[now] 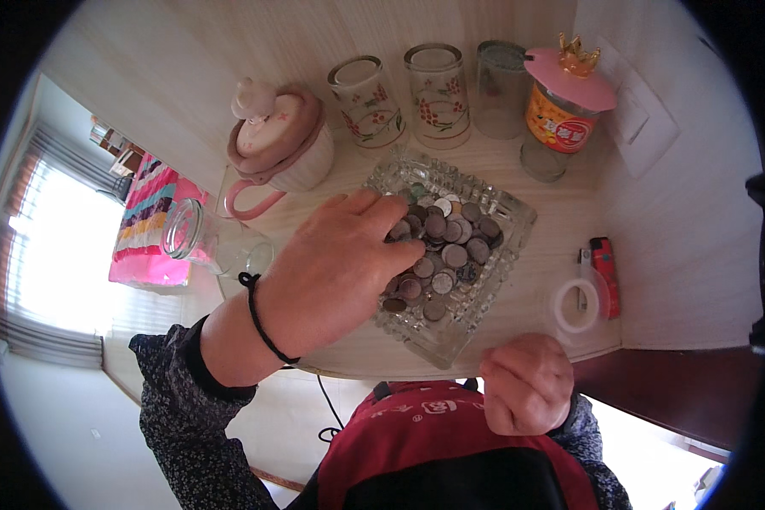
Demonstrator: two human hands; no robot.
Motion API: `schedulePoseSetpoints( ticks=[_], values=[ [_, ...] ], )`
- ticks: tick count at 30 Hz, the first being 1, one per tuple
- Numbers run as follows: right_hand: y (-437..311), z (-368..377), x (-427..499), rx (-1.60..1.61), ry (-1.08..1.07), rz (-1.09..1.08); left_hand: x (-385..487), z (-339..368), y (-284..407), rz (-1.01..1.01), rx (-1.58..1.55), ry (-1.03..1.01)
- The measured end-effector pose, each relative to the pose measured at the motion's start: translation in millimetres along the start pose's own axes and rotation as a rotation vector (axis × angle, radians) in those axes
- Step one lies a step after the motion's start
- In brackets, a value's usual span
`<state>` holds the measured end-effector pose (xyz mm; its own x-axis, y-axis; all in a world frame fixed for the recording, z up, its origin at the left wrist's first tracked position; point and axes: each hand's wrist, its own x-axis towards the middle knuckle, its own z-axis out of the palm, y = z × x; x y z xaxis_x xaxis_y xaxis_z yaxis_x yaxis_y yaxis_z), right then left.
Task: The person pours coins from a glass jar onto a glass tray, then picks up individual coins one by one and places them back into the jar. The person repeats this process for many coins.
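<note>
My left hand [341,258] reaches over a cut-glass dish [449,350] heaped with metal coins [454,256]. Its thumb and forefinger are apart at the left of the heap, touching the coins; the other fingertips are partly hidden, and I see nothing lifted. Most coins are dull grey or brown, a few brighter. The rectangular dish has a notched rim and sits at an angle on the pale wood-grain surface. My right hand [528,384] is a closed fist off the dish's near right side, at the surface's front edge; its inside is hidden.
Behind the dish are two flowered glasses [437,102], a clear glass [498,95], a crown-lidded jar [558,121] and a lidded pink-and-white mug [287,140]. An open glass jar [220,242] stands left. Right are a white ring [575,306] and a red box cutter [604,274].
</note>
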<state>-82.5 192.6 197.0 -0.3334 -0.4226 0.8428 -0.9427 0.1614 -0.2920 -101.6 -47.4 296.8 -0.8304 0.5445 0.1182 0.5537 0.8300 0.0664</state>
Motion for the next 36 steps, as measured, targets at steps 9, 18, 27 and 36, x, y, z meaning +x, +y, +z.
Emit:
schedulePoseSetpoints(
  ticks=[9, 18, 27, 36],
  values=[
    [3, 2, 1, 0.037, -0.013, -0.009, 8, 6, -6, 0.177, -0.282, -0.079],
    [4, 0, -1, 0.016, -0.018, -0.020, 11, 3, -15, 0.120, -0.331, 0.061],
    [0, 1, 3, 0.022, -0.010, 0.000, 4, 5, -9, 0.105, -0.150, -0.045],
    [-6, -10, 4, 0.023, -0.016, -0.014, 14, -3, -3, 0.091, -0.230, 0.051]
  ],
)
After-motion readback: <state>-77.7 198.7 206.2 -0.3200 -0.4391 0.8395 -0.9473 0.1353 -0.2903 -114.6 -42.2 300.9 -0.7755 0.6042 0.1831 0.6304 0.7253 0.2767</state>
